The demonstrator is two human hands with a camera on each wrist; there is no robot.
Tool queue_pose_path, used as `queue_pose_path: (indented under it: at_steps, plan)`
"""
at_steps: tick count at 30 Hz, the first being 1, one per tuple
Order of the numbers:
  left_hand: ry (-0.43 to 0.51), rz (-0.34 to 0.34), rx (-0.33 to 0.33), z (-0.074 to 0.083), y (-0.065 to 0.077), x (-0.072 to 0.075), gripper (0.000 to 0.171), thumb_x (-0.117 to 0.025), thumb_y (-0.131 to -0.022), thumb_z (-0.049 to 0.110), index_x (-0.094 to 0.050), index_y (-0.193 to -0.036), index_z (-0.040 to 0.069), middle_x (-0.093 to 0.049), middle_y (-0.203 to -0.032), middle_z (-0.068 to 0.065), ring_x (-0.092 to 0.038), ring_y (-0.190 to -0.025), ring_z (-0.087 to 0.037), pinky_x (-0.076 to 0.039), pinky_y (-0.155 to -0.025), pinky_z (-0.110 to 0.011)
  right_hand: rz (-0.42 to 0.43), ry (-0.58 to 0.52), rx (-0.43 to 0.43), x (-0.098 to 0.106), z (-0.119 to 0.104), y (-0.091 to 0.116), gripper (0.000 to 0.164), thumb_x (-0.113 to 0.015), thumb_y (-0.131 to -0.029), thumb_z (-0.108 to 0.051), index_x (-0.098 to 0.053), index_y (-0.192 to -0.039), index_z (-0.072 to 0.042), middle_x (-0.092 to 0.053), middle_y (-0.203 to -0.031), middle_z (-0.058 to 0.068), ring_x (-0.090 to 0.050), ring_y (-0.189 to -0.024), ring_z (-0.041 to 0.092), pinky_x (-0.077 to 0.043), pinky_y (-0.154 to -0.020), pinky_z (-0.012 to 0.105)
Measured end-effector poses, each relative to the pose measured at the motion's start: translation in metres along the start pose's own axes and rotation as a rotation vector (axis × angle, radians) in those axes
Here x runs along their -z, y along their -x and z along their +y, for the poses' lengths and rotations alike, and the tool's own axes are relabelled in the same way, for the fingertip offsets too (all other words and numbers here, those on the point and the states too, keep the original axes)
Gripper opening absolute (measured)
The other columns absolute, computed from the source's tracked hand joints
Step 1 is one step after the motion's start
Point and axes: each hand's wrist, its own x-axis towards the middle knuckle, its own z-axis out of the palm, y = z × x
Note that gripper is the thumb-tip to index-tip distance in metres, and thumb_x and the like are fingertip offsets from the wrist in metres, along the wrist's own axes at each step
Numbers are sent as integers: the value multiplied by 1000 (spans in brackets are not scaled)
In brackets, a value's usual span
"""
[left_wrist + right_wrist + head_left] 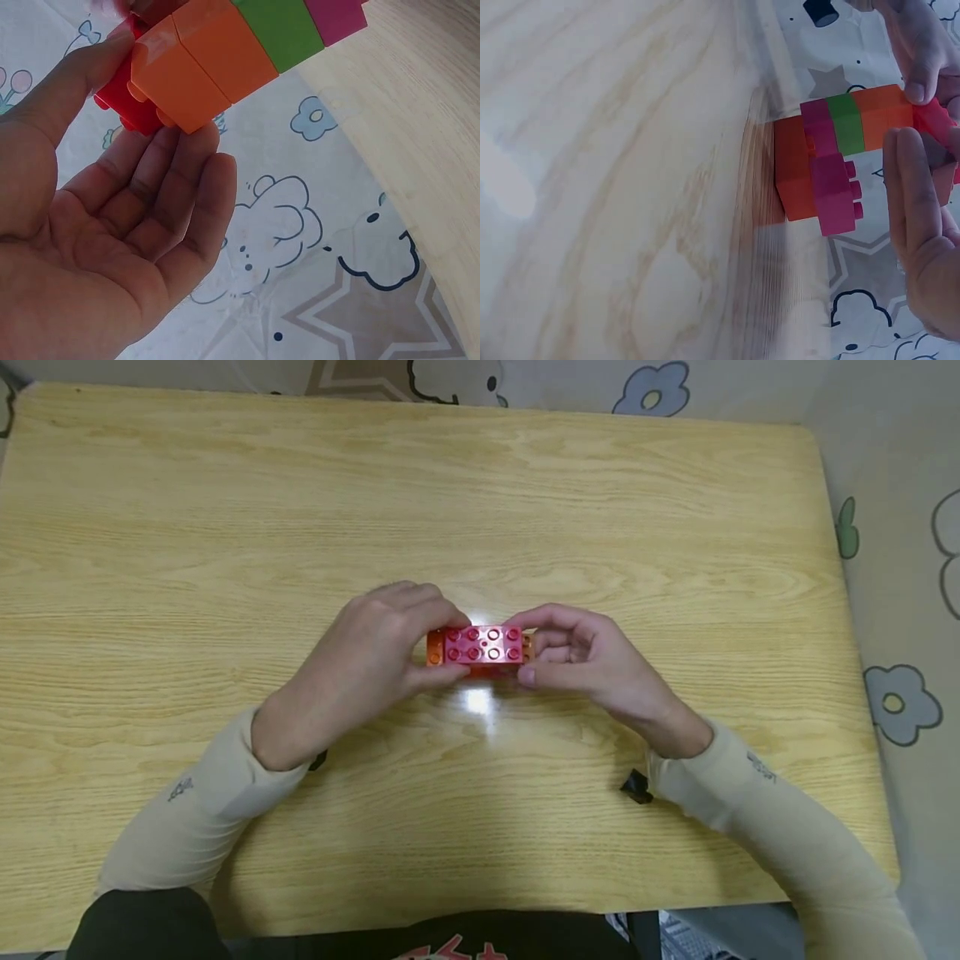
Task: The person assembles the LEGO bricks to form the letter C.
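A toy brick tower in red, orange, green and magenta stands on the table between the hands. In the head view its top red brick (483,645) shows studs, with orange parts at both ends. My left hand (367,643) grips the tower's left end, thumb in front and fingers behind. In the left wrist view its thumb lies against the red brick (129,101), beside the orange bricks (214,56). From the other side, my right hand (581,652) pinches the right end between thumb and forefinger. A green brick (847,124) and a magenta brick (834,196) sit lower down.
The wood-grain table (225,510) spreads around the hands. Behind it and to the right are walls with printed flowers (902,703). A small black object (637,786) is by the right cuff.
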Motion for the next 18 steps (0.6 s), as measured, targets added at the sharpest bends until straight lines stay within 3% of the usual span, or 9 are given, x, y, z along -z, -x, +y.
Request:
queue_pose_path:
  at_steps: [5,13,18]
  plan:
    - [12,-5,0,0,-1,0,32,-96,-86,15,-79,-108,0,-77,-104,-10,-70,-97,-28,-57,-93,-46,11,-33,-13,1,1,0,44,-69,-93,13,-65,-136,6,-73,-107,22,-75,-93,31,-62,-92,47]
    - [15,-2,-5,-2,-2,-2,32,-97,-85,15,-79,-107,0,-78,-105,-11,-72,-99,-29,-58,-94,-47,24,-33,-3,0,3,-1,44,-67,-94,12,-65,-137,4,-73,-104,21,-75,-89,28,-63,-88,44]
    - [15,11,-15,-3,-2,-4,32,-97,-84,14,-79,-106,0,-79,-104,-11,-72,-97,-29,-58,-93,-47,29,-65,-14,-1,5,1,46,-64,-96,12,-62,-142,9,-75,-119,20,-77,-93,28,-62,-92,44]
